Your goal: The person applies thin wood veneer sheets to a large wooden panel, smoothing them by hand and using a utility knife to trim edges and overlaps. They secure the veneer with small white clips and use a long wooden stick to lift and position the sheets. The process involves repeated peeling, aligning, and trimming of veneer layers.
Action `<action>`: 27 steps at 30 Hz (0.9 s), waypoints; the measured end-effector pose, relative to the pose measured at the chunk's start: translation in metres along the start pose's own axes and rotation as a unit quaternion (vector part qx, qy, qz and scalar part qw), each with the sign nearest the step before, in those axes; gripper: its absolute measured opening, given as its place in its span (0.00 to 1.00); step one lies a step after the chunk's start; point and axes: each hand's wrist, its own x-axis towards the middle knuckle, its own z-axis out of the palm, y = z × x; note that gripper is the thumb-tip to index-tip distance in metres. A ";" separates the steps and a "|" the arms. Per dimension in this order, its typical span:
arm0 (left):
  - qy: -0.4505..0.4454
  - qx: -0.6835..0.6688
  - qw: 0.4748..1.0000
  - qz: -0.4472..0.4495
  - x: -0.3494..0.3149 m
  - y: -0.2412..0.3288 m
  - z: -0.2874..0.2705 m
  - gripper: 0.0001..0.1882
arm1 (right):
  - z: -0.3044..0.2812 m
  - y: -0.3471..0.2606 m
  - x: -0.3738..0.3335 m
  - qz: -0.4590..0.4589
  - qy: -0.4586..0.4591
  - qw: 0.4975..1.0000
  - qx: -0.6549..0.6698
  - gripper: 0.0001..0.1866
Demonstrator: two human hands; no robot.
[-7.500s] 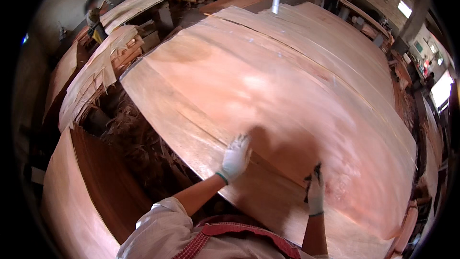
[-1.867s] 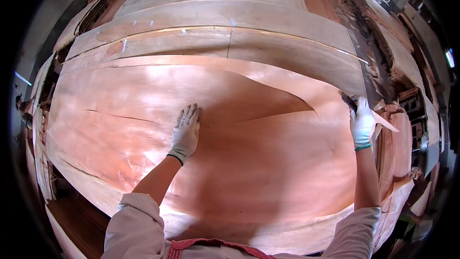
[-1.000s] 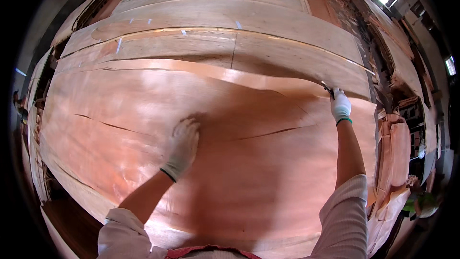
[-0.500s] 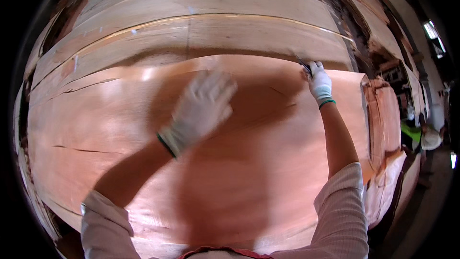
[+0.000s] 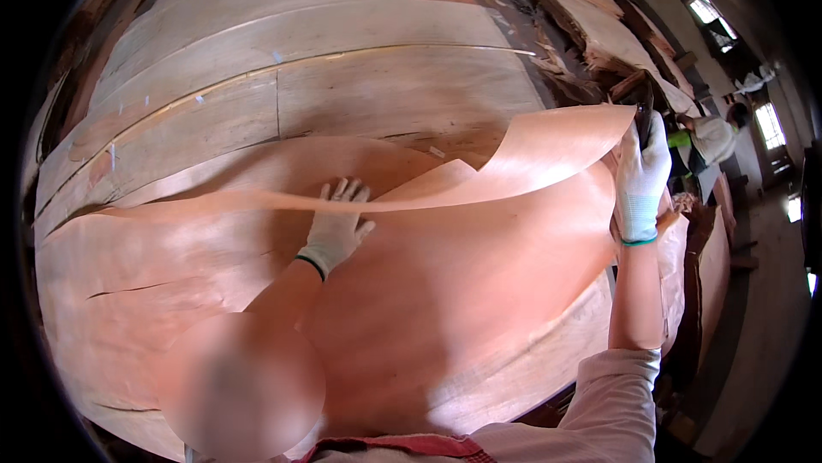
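A wide, thin sheet of pinkish wood veneer [image 5: 514, 249] lies in front of me, its far right part lifted and curling. My left hand [image 5: 336, 227], in a white glove with a green cuff, rests on the sheet with fingers spread, beside the lifted edge. At the far right, my right hand [image 5: 644, 176], gloved alike, is closed at the raised corner of the sheet. A dark tool [image 5: 646, 107], seemingly a knife, juts up from that hand; its blade cannot be made out. A round blurred patch hides part of my left arm.
Paler veneer sheets [image 5: 360, 90] lie beyond, with a dark crack and a light strip across them. Torn veneer stacks [image 5: 591, 22] stand at the far right. A person in a pale top [image 5: 712, 137] is farther off at right.
My right hand has moved right and nearer, and the veneer's far right part has risen with it. My left hand has come down to rest on the sheet. The view has shifted right.
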 end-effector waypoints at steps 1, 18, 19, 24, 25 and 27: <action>0.024 -0.015 0.999 0.018 0.001 0.006 -0.007 0.26 | -0.015 -0.022 -0.001 -0.028 0.002 0.999 -0.042 0.06; -0.254 -0.028 0.917 0.305 -0.257 0.178 -0.072 0.04 | -0.208 -0.156 0.058 -0.150 0.071 0.969 -0.181 0.16; -0.344 -0.074 0.881 0.316 -0.269 0.172 -0.068 0.06 | -0.206 -0.161 0.057 -0.168 0.065 0.971 -0.156 0.15; -0.062 -0.336 0.896 0.285 -0.203 0.205 -0.120 0.30 | -0.206 -0.232 0.031 -0.274 0.052 0.908 -0.312 0.09; -0.076 -0.262 0.922 0.276 -0.178 0.218 -0.152 0.40 | -0.205 -0.254 0.024 -0.274 0.039 0.900 -0.336 0.09; -0.019 -0.380 0.885 0.268 -0.141 0.251 -0.181 0.49 | -0.218 -0.289 0.013 -0.306 0.031 0.919 -0.245 0.10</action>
